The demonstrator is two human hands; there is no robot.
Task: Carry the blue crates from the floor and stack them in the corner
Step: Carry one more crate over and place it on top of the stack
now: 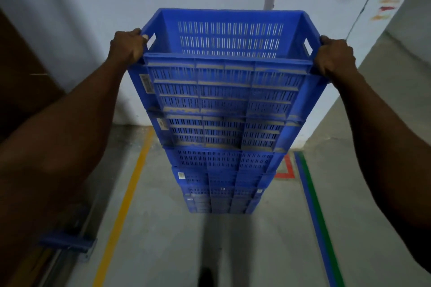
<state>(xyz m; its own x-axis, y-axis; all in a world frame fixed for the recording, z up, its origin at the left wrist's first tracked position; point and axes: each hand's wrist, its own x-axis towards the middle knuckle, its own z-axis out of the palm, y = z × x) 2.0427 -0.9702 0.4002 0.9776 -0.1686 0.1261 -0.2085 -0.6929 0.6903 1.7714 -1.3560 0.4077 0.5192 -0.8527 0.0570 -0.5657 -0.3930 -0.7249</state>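
A tall stack of several blue slotted crates (221,165) stands on the grey floor against the pale wall. The top blue crate (224,84) is empty inside and dusty on its front ribs. My left hand (128,45) is closed around the handle slot on its left end, and my right hand (334,56) is closed on the rim at its right end. The top crate sits in line with the crates beneath it; whether it rests on them or hovers just above I cannot tell.
A yellow floor line (126,198) runs along the left, a blue and green line (314,212) along the right, with a red corner mark (288,170) by the stack. A blue metal rack foot (67,240) sits low left. Walls close in behind and at right.
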